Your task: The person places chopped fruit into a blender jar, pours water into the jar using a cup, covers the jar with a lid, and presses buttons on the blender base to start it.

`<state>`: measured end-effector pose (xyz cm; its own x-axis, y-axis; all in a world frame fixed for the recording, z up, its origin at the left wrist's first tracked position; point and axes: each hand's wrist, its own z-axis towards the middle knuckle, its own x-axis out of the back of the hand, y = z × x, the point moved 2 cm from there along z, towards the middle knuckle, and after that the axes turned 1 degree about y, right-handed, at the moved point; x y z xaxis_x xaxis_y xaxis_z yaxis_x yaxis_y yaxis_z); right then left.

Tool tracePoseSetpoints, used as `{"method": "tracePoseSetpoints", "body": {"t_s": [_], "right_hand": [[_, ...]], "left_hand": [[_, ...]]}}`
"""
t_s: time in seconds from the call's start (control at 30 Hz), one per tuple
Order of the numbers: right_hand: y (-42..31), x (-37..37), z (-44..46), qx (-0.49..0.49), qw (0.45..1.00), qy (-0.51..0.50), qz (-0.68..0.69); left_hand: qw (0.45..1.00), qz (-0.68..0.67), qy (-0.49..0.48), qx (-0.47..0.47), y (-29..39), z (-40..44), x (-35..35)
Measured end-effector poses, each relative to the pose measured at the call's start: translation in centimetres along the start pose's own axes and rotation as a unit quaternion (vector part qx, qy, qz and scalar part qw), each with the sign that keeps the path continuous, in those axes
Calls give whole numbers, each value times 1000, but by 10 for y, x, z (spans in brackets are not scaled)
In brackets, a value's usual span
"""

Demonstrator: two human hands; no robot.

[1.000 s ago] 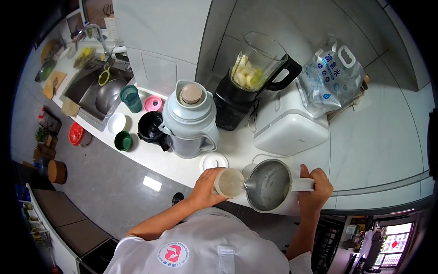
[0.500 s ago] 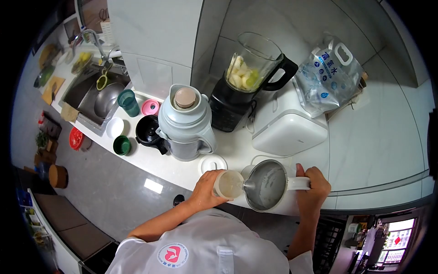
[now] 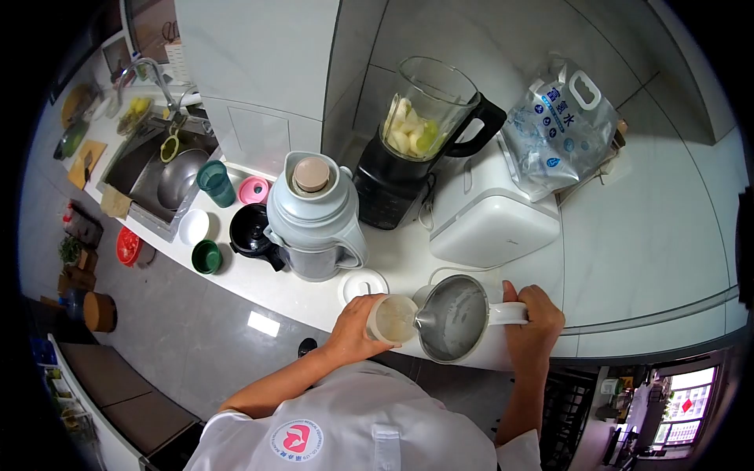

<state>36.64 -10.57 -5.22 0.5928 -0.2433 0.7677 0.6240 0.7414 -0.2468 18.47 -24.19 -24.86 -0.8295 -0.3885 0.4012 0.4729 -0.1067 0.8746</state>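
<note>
Left hand (image 3: pixel 353 331) clasps cup (image 3: pixel 395 320); right hand (image 3: pixel 536 320), pitcher handle (image 3: pixel 506 314).

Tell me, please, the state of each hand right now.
Left hand: closed, holding a cup.
Right hand: closed, holding a jug by its handle.

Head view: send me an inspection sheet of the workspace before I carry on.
Surface: white counter; no spill seen.
Job's things: translucent cup and white-handled pitcher, spout at the cup's rim; whether they touch is unclear.
Clutter: thermos jug, black container, green cup, white bowl, teal cup, round white lid.
Hands: left hand grips the cup; right hand grips the pitcher's handle.
Cables: white cable on the counter, beyond the pitcher.
Surroundings: blender holding pale pieces, white appliance, sink with a steel bowl.
</note>
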Motion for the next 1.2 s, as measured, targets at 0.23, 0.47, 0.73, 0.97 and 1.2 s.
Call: {"method": "tracePoseSetpoints", "body": {"t_s": [0.23, 0.47, 0.73, 0.97, 1.2], "right_hand": [[3, -1, 0, 13, 999, -18, -28], [17, -4, -9, -4, 1000, -10, 7], [91, -33, -50, -222, 952, 66, 200], [139, -73, -92, -358, 814, 205, 409], [150, -116, -119, -417, 729, 242, 486]], "left_hand": [[1000, -8, -10, 8, -3, -1, -4], [1000, -23, -5, 17, -1, -1, -3], [999, -31, 3, 15, 8, 1, 2], [998, -44, 41, 3, 21, -3, 11], [995, -61, 68, 30, 27, -8, 19]]}}
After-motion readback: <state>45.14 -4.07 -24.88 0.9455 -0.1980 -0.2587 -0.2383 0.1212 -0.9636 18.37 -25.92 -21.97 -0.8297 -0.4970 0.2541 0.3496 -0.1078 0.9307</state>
